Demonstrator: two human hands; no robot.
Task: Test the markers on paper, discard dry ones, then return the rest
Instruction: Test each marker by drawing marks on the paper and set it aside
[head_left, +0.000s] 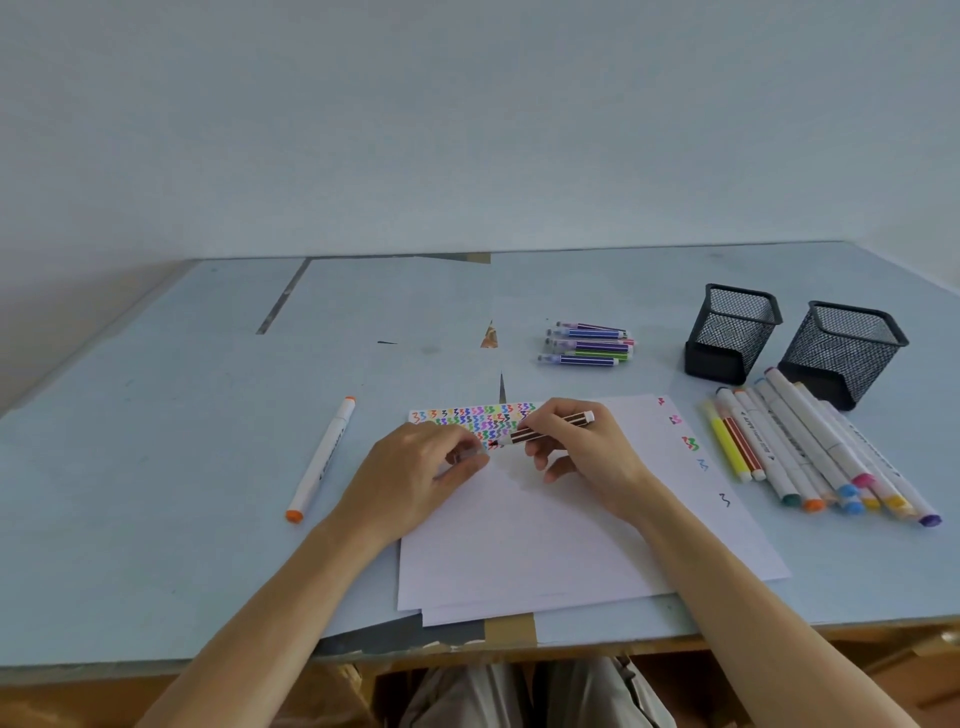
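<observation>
**Marker test at the paper's far edge**

I see my right hand (576, 452) with its grip clamped on a dark-striped marker (545, 430), tip pointing left and touching the paper (519, 530) just below a dense block of coloured squiggles (478, 418). My left hand (421, 475) rests on the paper just left of that tip; its fingers are curled together around something small near the tip, which I cannot make out, so its grip I cannot tell.

The paper lies at the near centre of the table (156, 467), over a second sheet. Along its right margin runs a column of single test marks (691, 444).

Left of the paper, well apart, an orange marker (322, 457) lies alone. Right of the paper, a row of thick markers (821, 452) lies side by side, caps toward the near edge. Far right stand two black mesh cups (732, 332), upright and close together. Left of them, a small pile of thin markers (589, 344) lies on the table.
</observation>
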